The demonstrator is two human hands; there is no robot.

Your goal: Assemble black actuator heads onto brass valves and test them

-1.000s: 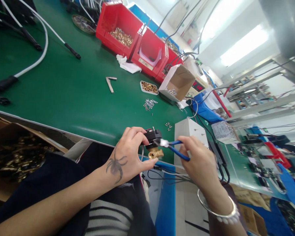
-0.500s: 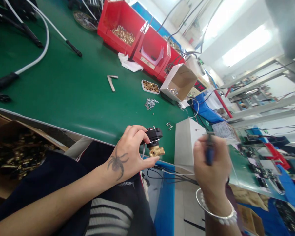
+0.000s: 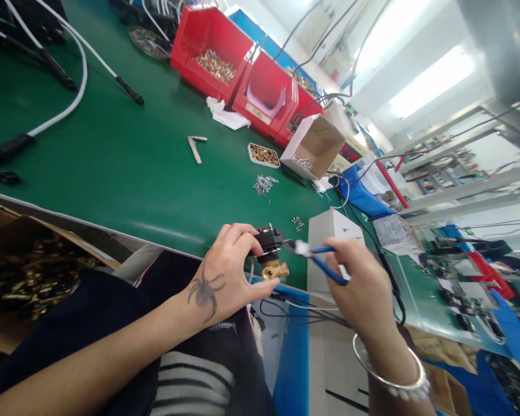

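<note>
At the table's front edge my left hand point(image 3: 229, 263) grips a small valve point(image 3: 274, 269) with a brass body and a black top, the thumb under the brass and the fingers around the black part. A grey cable runs from it beside my palm. My right hand point(image 3: 359, 283) is closed on blue-handled pliers point(image 3: 325, 263). Their blurred jaws point left and lie close to the black top; whether they touch it I cannot tell. Several small screws point(image 3: 297, 223) and a heap of silvery pins point(image 3: 265, 184) lie on the green table point(image 3: 147, 179) beyond the valve.
Red bins point(image 3: 212, 58) of brass parts stand at the back, with a small tray point(image 3: 264, 155) of brass pieces and an open cardboard box point(image 3: 314, 147) before them. A bent metal tool point(image 3: 196, 148) lies mid-table. A white box point(image 3: 329, 231) stands near my right hand.
My right hand has swung the pliers leftward and turned them, bringing the jaws from beside the white box to the valve's black top. My left hand and the valve have hardly moved.
</note>
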